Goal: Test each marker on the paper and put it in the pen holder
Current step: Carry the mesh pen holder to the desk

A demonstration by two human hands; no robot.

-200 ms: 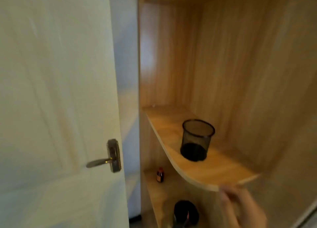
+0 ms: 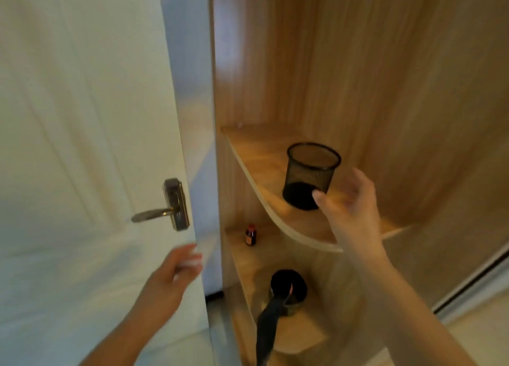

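On the curved wooden shelf (image 2: 275,156) of the corner unit stands the black mesh pen holder (image 2: 311,173), upright. Your right hand (image 2: 349,208) reaches beside it, fingers spread, holding nothing. Your left hand (image 2: 170,277) hangs loosely curled, blurred, before the white door (image 2: 82,145). Below sits a small brown bottle (image 2: 250,235).

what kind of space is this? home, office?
Probably a home room or hallway: a white panelled door with a lever handle, beside curved wooden corner shelves holding a mesh pen holder and a small bottle.
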